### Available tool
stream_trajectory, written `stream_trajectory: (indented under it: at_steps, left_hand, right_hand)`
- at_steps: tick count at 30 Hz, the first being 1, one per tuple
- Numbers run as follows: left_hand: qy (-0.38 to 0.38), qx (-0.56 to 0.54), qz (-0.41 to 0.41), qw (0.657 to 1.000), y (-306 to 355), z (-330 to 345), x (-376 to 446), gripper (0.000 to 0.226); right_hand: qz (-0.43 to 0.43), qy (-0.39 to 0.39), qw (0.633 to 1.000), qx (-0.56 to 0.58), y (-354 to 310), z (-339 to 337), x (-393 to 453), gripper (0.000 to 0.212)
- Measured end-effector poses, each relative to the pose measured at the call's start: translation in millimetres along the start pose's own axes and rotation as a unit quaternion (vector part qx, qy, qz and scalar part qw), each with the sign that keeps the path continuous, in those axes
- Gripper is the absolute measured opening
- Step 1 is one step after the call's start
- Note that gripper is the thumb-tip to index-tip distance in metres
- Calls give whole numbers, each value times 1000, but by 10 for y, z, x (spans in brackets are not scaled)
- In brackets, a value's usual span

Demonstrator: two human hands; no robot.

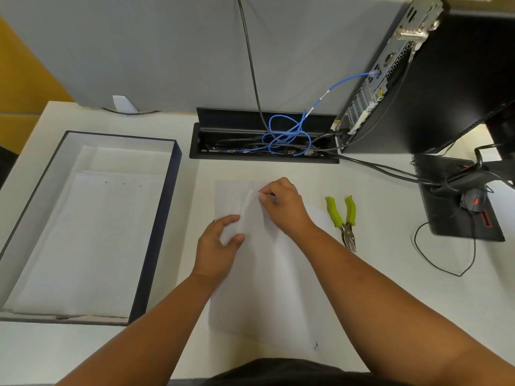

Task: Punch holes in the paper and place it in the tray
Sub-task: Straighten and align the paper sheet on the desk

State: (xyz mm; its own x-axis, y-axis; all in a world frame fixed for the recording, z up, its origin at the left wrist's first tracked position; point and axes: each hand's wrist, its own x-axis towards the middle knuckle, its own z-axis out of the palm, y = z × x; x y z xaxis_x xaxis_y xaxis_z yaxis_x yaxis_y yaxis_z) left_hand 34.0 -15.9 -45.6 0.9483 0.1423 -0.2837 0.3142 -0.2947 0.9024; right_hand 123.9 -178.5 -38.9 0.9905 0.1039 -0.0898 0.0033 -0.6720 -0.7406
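Observation:
A stack of white paper (262, 291) lies on the desk in front of me. My right hand (281, 207) pinches the top sheet near its far left corner and curls it upward. My left hand (220, 243) grips the raised left edge of that same sheet between thumb and fingers. The hole punch (344, 218), plier-shaped with green handles, rests on the desk to the right of the paper, untouched. The dark-rimmed tray (164, 218) sits at the left and holds white sheets (83, 240) with three punched holes near their far edge.
An open cable well (264, 143) with tangled blue and black cables lies behind the paper. A computer tower (412, 79) stands at the back right. A black pad (457, 201) with a mouse and loose black wires occupies the right side.

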Motion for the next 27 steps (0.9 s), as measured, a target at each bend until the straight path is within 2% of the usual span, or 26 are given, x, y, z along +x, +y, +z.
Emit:
stream_trajectory:
  at_steps: [6, 11, 16, 23, 27]
  left_hand:
    - [10, -8, 1, 1000, 10, 29, 5, 32]
    - [10, -18, 5, 1000, 32, 44, -1, 31]
    - [15, -22, 13, 1000, 18, 40, 8, 30]
    - [19, -26, 13, 999, -2, 42, 27, 30]
    - [37, -8, 0, 999, 30, 33, 59, 63]
  right_hand:
    - [26, -10, 999, 23, -21, 6, 8, 8]
    - [31, -14, 999, 33, -28, -6, 24, 20]
    - [37, -11, 999, 22, -73, -12, 32, 8]
    - [20, -28, 999, -12, -108, -48, 24, 8]
    - [2, -13, 1000, 2, -111, -59, 16, 6]
